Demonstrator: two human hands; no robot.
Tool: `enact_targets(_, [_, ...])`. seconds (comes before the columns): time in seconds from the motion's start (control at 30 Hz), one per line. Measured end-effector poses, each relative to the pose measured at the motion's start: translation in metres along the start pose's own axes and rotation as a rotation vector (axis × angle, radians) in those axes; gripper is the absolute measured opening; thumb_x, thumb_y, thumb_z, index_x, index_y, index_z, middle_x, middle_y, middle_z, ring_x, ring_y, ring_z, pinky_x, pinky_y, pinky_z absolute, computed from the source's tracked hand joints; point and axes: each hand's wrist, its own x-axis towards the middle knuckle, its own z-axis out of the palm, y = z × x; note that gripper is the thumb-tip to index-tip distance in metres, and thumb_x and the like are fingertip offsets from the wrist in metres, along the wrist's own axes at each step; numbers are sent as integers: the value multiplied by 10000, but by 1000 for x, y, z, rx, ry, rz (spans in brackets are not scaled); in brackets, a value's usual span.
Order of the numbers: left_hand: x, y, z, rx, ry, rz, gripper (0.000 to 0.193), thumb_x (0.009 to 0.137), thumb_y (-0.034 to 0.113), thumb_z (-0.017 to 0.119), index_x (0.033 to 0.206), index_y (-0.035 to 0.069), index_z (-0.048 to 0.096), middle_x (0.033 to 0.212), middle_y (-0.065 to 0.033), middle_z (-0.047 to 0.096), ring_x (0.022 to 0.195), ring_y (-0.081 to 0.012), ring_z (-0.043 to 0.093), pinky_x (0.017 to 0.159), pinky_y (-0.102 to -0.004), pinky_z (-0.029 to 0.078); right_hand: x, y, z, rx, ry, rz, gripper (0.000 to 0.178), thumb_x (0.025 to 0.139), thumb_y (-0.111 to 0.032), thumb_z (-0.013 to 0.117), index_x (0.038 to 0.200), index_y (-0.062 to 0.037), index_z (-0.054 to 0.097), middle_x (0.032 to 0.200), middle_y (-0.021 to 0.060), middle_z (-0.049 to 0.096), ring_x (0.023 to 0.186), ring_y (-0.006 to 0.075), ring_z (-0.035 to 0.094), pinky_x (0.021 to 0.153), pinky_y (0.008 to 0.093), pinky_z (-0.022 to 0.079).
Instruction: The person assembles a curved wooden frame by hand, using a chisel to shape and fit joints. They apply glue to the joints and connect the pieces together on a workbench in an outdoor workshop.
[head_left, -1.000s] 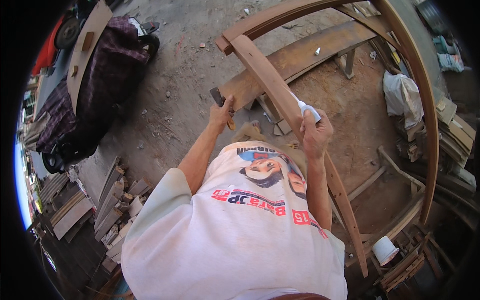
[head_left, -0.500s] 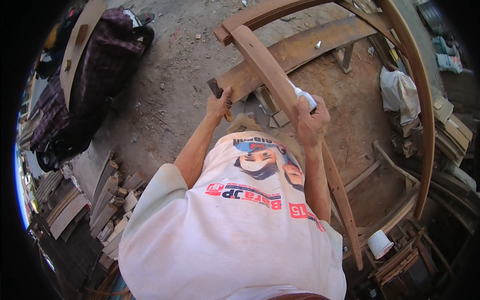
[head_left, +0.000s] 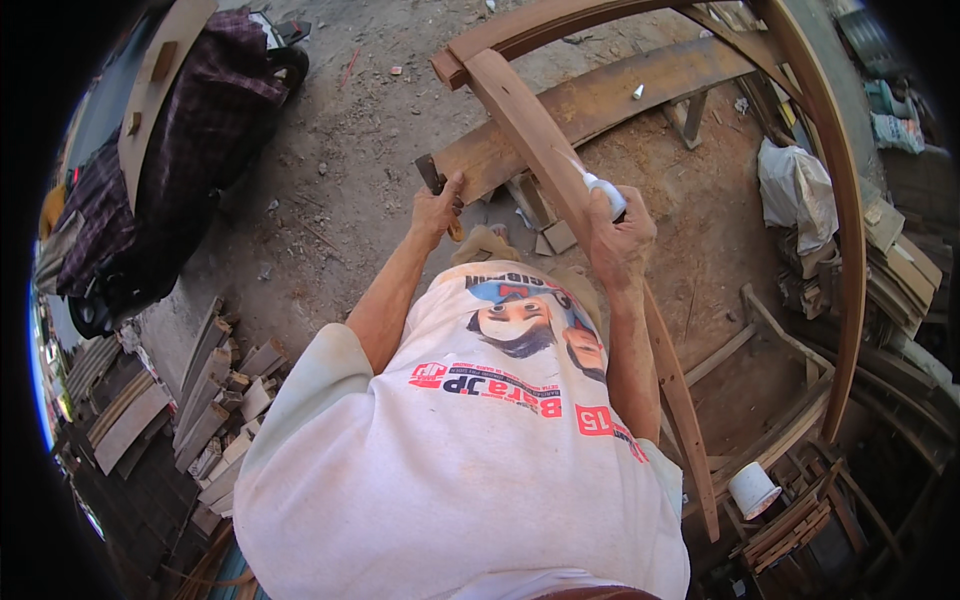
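Observation:
My left hand (head_left: 436,212) is closed around a wooden-handled tool with a dark, flat metal blade (head_left: 430,174), perhaps a chisel; the orange-brown handle end shows below the fingers. My right hand (head_left: 622,235) grips a white glue bottle (head_left: 606,195) with a narrow nozzle. Its tip points up and left, at or just over the face of a brown wooden rail (head_left: 530,130). A pale streak lies on the wood by the tip. The rail belongs to a large curved wooden frame (head_left: 845,200) that stands around my right side.
Behind the rail runs a long worn plank (head_left: 640,85) with a small white cap-like piece (head_left: 638,91) on it. A cloth-covered motorbike (head_left: 190,120) stands at left. Scrap wood (head_left: 225,400) lies lower left; a white sack (head_left: 797,190) and a white pot (head_left: 753,490) are at right.
My right hand and the glue bottle have shifted slightly left and down along the rail. The left hand keeps its hold on the tool, nearly still.

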Motion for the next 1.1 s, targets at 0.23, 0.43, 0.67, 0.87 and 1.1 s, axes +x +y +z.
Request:
enact_targets(0.23, [1, -1, -1, 5, -6, 0, 614, 910, 598, 781, 990, -10, 746, 759, -76, 691, 668, -156, 640, 609, -316, 526, 1, -1, 1, -34, -7, -21, 255, 1004, -243, 736, 1043, 9, 720, 776, 24, 657, 716, 82, 578, 659, 283, 493])
enact_targets(0.43, [0, -1, -1, 17, -10, -3, 606, 916, 596, 774, 999, -3, 741, 766, -71, 686, 671, -154, 638, 615, -315, 524, 1, -9, 1, -18, 16, -26, 236, 990, -215, 715, 949, 14, 676, 739, 110, 649, 673, 155, 601, 640, 346, 506])
enact_targets(0.67, [0, 1, -3, 14, -18, -9, 601, 915, 593, 777, 1003, 0, 735, 769, -63, 678, 680, -151, 636, 621, -316, 523, 2, -11, 1, -60, 13, -36, 234, 994, -221, 717, 965, 9, 682, 738, 90, 641, 678, 142, 593, 645, 332, 503])
enact_targets(0.87, [1, 3, -3, 18, -18, -12, 606, 912, 600, 779, 989, 0, 730, 768, -61, 675, 681, -152, 631, 621, -318, 519, 2, -11, 3, -69, 10, -24, 239, 999, -229, 721, 983, 8, 689, 742, 70, 641, 690, 117, 582, 650, 315, 498])
enact_targets(1.1, [0, 2, -3, 29, -34, -32, 585, 921, 590, 771, 976, 8, 733, 765, -51, 670, 679, -146, 624, 624, -322, 516, 4, -13, 6, -51, 39, -31, 214, 982, -196, 718, 940, 9, 673, 714, 101, 625, 657, 143, 577, 628, 336, 495])
